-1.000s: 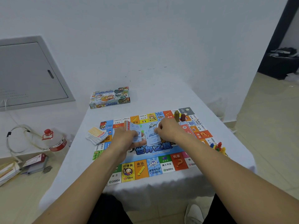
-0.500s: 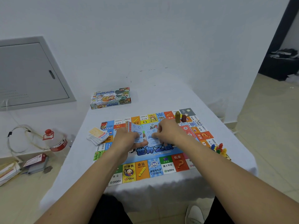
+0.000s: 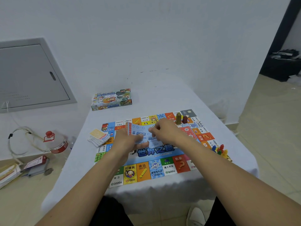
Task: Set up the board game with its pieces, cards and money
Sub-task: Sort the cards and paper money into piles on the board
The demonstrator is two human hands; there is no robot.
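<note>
Both hands have shifted slightly toward the board's centre since the earlier frame. Left hand [image 3: 126, 141] grasps a fanned stack of play money [image 3: 132, 130]; right hand [image 3: 164, 132] pinches a blue banknote [image 3: 153, 142] beside it. All sit above the game board [image 3: 156, 170], card pile [image 3: 98, 137] at its left edge

Both forearms stretched forward and converging, left hand [image 3: 126, 140] fingers curled in a grip, right hand [image 3: 166, 132] pinching, hands nearly touching

"世界之旅", "DESTINY", "2000" and "700" on the board [image 3: 147, 172]
</note>
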